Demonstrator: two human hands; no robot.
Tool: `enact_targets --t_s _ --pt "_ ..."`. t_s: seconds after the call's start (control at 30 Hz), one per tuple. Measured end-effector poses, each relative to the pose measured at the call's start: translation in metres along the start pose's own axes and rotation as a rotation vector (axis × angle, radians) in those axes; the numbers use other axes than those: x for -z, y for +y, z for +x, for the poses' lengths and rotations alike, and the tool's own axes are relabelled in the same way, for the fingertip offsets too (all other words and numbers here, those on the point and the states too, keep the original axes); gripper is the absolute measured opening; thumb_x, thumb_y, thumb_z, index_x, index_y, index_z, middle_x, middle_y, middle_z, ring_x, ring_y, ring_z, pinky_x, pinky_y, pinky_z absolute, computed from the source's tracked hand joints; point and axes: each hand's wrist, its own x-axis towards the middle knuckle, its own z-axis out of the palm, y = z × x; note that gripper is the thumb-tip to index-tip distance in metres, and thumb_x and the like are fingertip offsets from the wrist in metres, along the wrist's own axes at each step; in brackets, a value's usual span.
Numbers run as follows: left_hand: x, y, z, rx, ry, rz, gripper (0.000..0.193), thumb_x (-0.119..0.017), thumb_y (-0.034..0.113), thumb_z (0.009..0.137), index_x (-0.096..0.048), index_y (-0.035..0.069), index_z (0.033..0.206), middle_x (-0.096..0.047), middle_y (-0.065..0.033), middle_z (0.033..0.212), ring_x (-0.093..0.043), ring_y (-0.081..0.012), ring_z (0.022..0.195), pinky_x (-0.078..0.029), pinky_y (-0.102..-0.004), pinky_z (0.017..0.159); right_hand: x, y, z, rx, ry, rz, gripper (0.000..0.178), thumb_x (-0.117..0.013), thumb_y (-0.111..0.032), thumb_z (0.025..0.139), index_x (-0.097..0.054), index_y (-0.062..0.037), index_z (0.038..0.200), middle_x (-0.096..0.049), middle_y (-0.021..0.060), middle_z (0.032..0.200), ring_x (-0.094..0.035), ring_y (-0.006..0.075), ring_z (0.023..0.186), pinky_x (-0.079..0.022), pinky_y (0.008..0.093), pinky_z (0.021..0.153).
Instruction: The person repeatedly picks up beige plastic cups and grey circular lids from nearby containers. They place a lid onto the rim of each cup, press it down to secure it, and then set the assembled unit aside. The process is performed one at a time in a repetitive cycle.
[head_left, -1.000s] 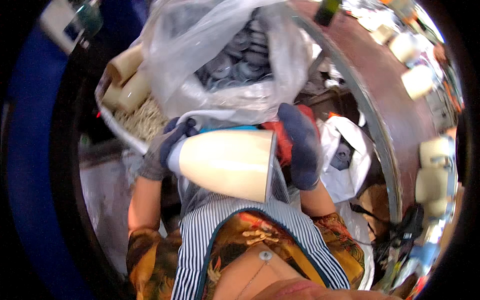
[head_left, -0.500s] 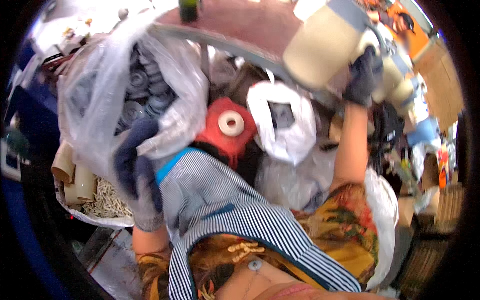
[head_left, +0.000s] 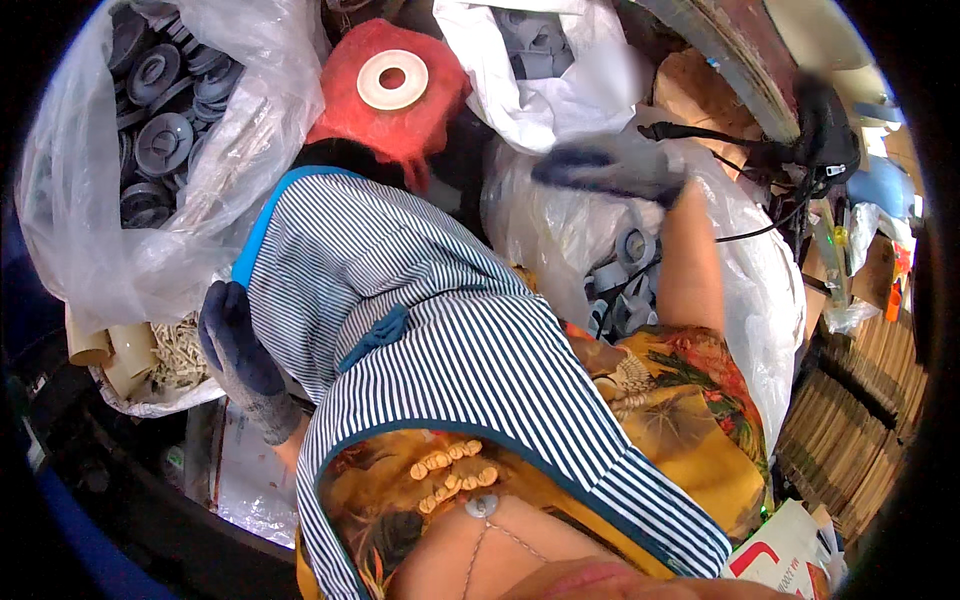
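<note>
Head camera: a gloved right hand (head_left: 610, 172), blurred, extends loose-fingered and empty at 1 o'clock, near grey plastic fittings (head_left: 634, 246) in a clear plastic bag (head_left: 760, 290) at 3. At 9, the gloved left hand (head_left: 242, 355), unclasped and empty, is beside a striped apron (head_left: 430, 350).

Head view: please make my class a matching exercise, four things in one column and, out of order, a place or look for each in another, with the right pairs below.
Things
1. Ring
2. Apron
3. Left hand
4. Right hand

Places or looks
A. Blurred, in front of the right-hand clear bag
B. Lying on red cloth
C. Gloved, beside the apron's bright blue edge
D. Dark-and-white stripes

Pairs: 1-B, 2-D, 3-C, 4-A
</note>
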Motion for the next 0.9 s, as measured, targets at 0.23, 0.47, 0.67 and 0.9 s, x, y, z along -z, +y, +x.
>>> enact_targets --t_s 0.23,0.47,0.67,0.9 --pt "-0.001 0.005 -0.002 0.016 -0.016 -0.038 0.043 -0.044 0.027 0.101 -0.051 -0.003 0.132 -0.056 -0.0176 0.129 -0.054 -0.027 0.122 -0.04 -0.0412 0.108 -0.094 0.281 0.017 -1.098 0.215 0.031 0.056 -0.067 -0.039 0.081 -0.061 -0.0043 0.124 -0.063 0.0153 0.125 -0.063 0.0269 0.102 -0.05 0.0408 0.088" --pt "-0.019 0.015 -0.013 0.001 -0.055 0.071 0.041 -0.042 0.026 0.102 -0.052 -0.004 0.128 -0.059 -0.0179 0.124 -0.059 -0.026 0.115 -0.045 -0.0383 0.103 -0.126 0.33 0.042 -1.354 1.015 0.617 0.056 -0.073 -0.04 0.077 -0.062 -0.0083 0.121 -0.065 0.0112 0.121 -0.063 0.0257 0.104 -0.049 0.0369 0.09" --pt "-0.014 0.018 -0.019 -0.001 0.002 0.116 0.041 -0.041 0.029 0.105 -0.053 -0.005 0.126 -0.06 -0.0159 0.117 -0.059 -0.0231 0.109 -0.045 -0.0381 0.101 -0.119 0.36 0.035 -1.341 0.784 0.428 0.053 -0.072 -0.042 0.078 -0.062 -0.0072 0.117 -0.066 0.0135 0.116 -0.063 0.0273 0.102 -0.048 0.0382 0.09" --pt "0.008 0.002 -0.024 0.016 0.043 0.051 0.04 -0.042 0.027 0.104 -0.055 -0.005 0.124 -0.06 -0.0158 0.117 -0.059 -0.0235 0.11 -0.046 -0.0363 0.1 -0.114 0.42 -0.016 -1.066 0.383 0.173 0.051 -0.07 -0.044 0.08 -0.063 -0.0058 0.113 -0.067 0.0162 0.109 -0.063 0.0293 0.1 -0.048 0.0398 0.089"
